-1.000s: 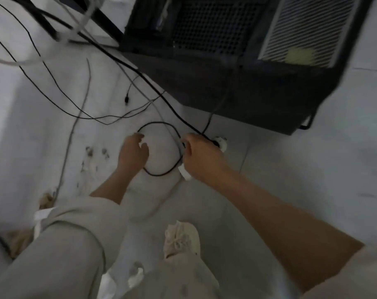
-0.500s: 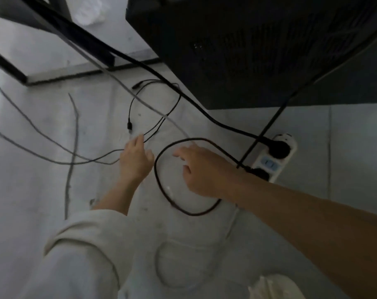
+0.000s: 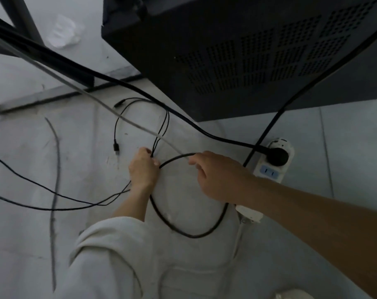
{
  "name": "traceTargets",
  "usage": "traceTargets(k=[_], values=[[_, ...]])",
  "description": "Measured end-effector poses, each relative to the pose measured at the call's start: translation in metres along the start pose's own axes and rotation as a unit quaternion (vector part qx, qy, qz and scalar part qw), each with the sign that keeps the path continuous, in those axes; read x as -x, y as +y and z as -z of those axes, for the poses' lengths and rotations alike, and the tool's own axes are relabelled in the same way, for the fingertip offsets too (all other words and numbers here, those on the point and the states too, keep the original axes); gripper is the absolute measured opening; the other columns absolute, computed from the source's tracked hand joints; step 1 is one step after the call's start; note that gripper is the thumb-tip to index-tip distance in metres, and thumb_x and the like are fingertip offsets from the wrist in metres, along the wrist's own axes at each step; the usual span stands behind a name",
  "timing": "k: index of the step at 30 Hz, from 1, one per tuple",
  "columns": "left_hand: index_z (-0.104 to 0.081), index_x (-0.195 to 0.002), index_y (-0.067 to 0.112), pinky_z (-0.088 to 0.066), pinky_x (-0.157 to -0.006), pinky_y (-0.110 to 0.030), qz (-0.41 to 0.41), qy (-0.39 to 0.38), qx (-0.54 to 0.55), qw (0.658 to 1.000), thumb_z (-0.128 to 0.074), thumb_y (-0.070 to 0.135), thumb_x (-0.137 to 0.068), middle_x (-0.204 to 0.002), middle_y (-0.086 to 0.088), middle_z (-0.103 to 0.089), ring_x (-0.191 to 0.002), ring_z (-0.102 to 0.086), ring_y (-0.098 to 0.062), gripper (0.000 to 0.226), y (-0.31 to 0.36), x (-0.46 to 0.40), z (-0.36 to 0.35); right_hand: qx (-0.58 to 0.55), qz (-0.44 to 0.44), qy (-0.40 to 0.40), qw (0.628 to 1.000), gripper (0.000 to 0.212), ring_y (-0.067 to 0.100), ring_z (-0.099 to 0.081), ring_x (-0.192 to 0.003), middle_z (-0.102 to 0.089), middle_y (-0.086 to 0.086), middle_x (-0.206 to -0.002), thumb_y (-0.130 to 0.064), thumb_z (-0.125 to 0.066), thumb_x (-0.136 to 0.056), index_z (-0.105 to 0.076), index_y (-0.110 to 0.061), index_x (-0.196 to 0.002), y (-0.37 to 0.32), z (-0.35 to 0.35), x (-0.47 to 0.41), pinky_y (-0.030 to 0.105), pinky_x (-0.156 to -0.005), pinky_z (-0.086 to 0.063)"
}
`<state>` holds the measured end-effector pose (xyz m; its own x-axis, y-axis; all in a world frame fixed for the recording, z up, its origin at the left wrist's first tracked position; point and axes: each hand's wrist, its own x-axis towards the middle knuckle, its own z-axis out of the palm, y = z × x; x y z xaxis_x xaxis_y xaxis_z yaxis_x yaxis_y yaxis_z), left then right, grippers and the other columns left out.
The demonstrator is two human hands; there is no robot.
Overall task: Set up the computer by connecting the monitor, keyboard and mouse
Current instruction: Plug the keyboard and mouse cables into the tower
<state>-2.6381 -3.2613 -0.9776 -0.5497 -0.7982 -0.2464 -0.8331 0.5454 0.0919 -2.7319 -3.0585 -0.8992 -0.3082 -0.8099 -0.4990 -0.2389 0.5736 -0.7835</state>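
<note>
A black computer tower [image 3: 248, 50] with vent holes stands on the pale floor at the top right. My left hand [image 3: 143, 169] is closed around a bundle of thin black cables [image 3: 161, 128] that loop up toward a loose USB plug [image 3: 116, 147]. My right hand [image 3: 217, 175] hovers over a thicker black cable loop [image 3: 189, 234], fingertips touching its top arc. A white power strip [image 3: 271, 169] lies to the right with a black plug [image 3: 277, 156] in it.
Black desk-frame bars [image 3: 54, 59] cross the upper left. A grey cable [image 3: 54, 190] and thin black wires [image 3: 43, 188] trail over the left floor. A crumpled white wrapper [image 3: 63, 32] lies at the back. My knee in pale trousers [image 3: 110, 255] fills the bottom.
The view has come closer to the floor. My left hand has closed on the thin black cables, and my right hand has reached to the top of the thick loop.
</note>
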Motion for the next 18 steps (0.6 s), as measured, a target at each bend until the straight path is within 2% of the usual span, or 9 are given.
traceTargets(k=[7, 10, 12, 13, 14, 15, 16, 17, 18], values=[[-0.059, -0.11, 0.005, -0.041, -0.083, -0.036, 0.045, 0.024, 0.015, 0.999, -0.051, 0.018, -0.088, -0.111, -0.016, -0.053, -0.097, -0.054, -0.035, 0.027, 0.009, 0.05, 0.036, 0.01, 0.02, -0.042, 0.999, 0.042, 0.022, -0.05, -0.117, -0.048, 0.007, -0.135, -0.016, -0.034, -0.097, -0.035, -0.016, -0.14, -0.003, 0.02, 0.019, 0.028, -0.092, -0.04], [-0.06, -0.087, 0.01, -0.042, -0.069, -0.035, 0.047, 0.063, -0.003, 0.997, -0.046, 0.03, -0.093, -0.09, -0.015, -0.063, -0.082, -0.058, -0.034, 0.024, 0.03, 0.082, 0.054, 0.062, 0.056, -0.067, 0.994, 0.039, 0.023, -0.052, -0.111, -0.052, 0.006, -0.127, -0.013, -0.034, -0.097, -0.038, -0.014, -0.136, 0.004, 0.037, 0.036, 0.031, -0.092, -0.043], [-0.051, -0.072, 0.013, -0.04, -0.062, -0.034, 0.037, 0.089, -0.032, 0.995, -0.044, 0.034, -0.096, -0.072, -0.015, -0.061, -0.072, -0.058, -0.035, 0.032, 0.047, 0.104, 0.067, 0.093, 0.078, -0.079, 0.989, 0.025, 0.021, -0.054, -0.099, -0.053, 0.002, -0.104, -0.01, -0.035, -0.096, -0.048, -0.012, -0.118, 0.01, 0.048, 0.044, 0.026, -0.075, -0.044], [-0.049, -0.068, 0.012, -0.039, -0.059, -0.034, 0.031, 0.107, -0.035, 0.993, -0.044, 0.034, -0.096, -0.065, -0.012, -0.057, -0.067, -0.056, -0.034, 0.035, 0.059, 0.12, 0.076, 0.114, 0.096, -0.079, 0.986, 0.013, 0.019, -0.052, -0.087, -0.047, -0.002, -0.087, -0.009, -0.036, -0.095, -0.048, -0.013, -0.097, 0.012, 0.058, 0.051, 0.022, -0.062, -0.038], [-0.048, -0.066, 0.01, -0.038, -0.057, -0.033, 0.011, 0.115, -0.034, 0.993, -0.045, 0.033, -0.096, -0.059, -0.009, -0.052, -0.062, -0.054, -0.033, 0.038, 0.067, 0.128, 0.083, 0.126, 0.103, -0.072, 0.984, 0.017, 0.015, -0.046, -0.075, -0.038, -0.005, -0.078, -0.008, -0.037, -0.094, -0.04, -0.018, -0.08, 0.012, 0.063, 0.051, 0.021, -0.054, -0.03], [-0.048, -0.065, 0.009, -0.037, -0.055, -0.032, -0.01, 0.114, -0.029, 0.993, -0.046, 0.034, -0.096, -0.055, -0.006, -0.048, -0.058, -0.052, -0.031, 0.04, 0.076, 0.138, 0.092, 0.132, 0.109, -0.068, 0.983, 0.022, 0.012, -0.041, -0.069, -0.036, -0.004, -0.077, -0.007, -0.038, -0.093, -0.034, -0.02, -0.075, 0.011, 0.071, 0.054, 0.021, -0.053, -0.028], [-0.05, -0.064, 0.007, -0.037, -0.055, -0.031, -0.025, 0.11, -0.026, 0.993, -0.046, 0.035, -0.096, -0.052, -0.004, -0.046, -0.055, -0.05, -0.028, 0.042, 0.084, 0.147, 0.1, 0.128, 0.122, -0.078, 0.981, 0.015, 0.012, -0.042, -0.073, -0.042, -0.002, -0.087, -0.007, -0.038, -0.093, -0.04, -0.019, -0.083, 0.012, 0.079, 0.056, 0.023, -0.059, -0.033], [-0.052, -0.065, 0.006, -0.037, -0.054, -0.031, -0.029, 0.103, -0.01, 0.994, -0.046, 0.036, -0.096, -0.051, -0.003, -0.046, -0.052, -0.049, -0.025, 0.043, 0.092, 0.158, 0.11, 0.119, 0.15, -0.082, 0.978, 0.018, 0.016, -0.048, -0.09, -0.048, 0.004, -0.109, -0.007, -0.038, -0.093, -0.046, -0.015, -0.107, 0.012, 0.088, 0.062, 0.026, -0.073, -0.041], [-0.055, -0.066, 0.006, -0.037, -0.054, -0.03, -0.035, 0.097, 0.019, 0.995, -0.046, 0.034, -0.096, -0.049, 0.0, -0.045, -0.05, -0.047, -0.02, 0.042, 0.101, 0.165, 0.119, 0.11, 0.162, -0.09, 0.976, 0.04, 0.02, -0.045, -0.115, -0.041, 0.006, -0.134, -0.008, -0.038, -0.094, -0.036, -0.014, -0.134, 0.011, 0.094, 0.065, 0.03, -0.094, -0.039]])
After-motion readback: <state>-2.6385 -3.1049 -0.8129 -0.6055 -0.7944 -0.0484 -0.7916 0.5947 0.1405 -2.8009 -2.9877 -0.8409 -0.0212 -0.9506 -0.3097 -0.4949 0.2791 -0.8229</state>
